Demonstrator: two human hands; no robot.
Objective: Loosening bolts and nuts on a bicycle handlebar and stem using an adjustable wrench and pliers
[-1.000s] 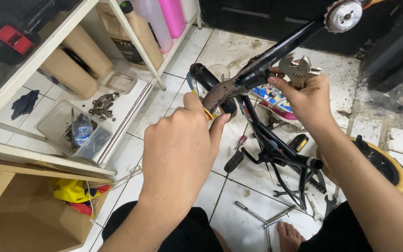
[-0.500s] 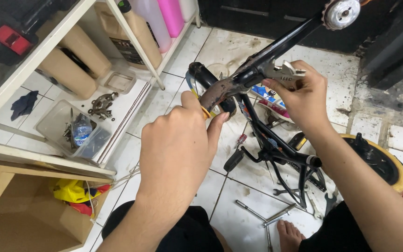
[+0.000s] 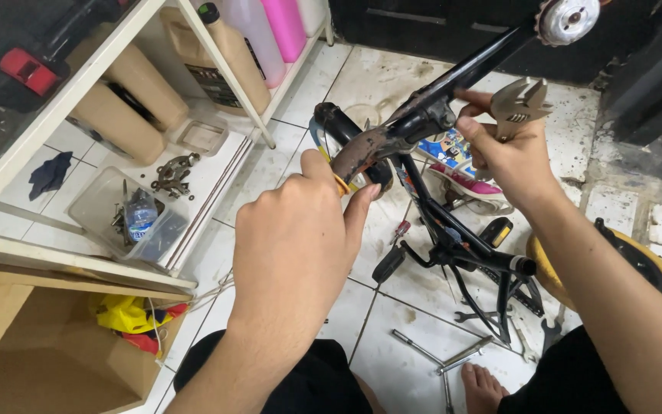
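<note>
Centre of frame: left hand (image 3: pixel 294 245) curled around the rusty end of a black bicycle frame (image 3: pixel 423 119), fingers pressed against the tube, thumb alongside. Upper right: right hand (image 3: pixel 509 157) closed on the handle of an adjustable wrench (image 3: pixel 522 98), jaw end upward, just beside the frame's tube. Lower right, on white floor tiles (image 3: pixel 392 337): loose spanners (image 3: pixel 453 356). Upper left: shelf (image 3: pixel 78 84) with bottles (image 3: pixel 227 54).

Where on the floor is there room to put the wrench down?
Bare white tiles lie between the shelf leg and the black bike frame. Another free patch sits between the person's knees, left of the socket wrench. Under the frame it is crowded with loose spanners, a screwdriver and a colourful shoe.
</note>
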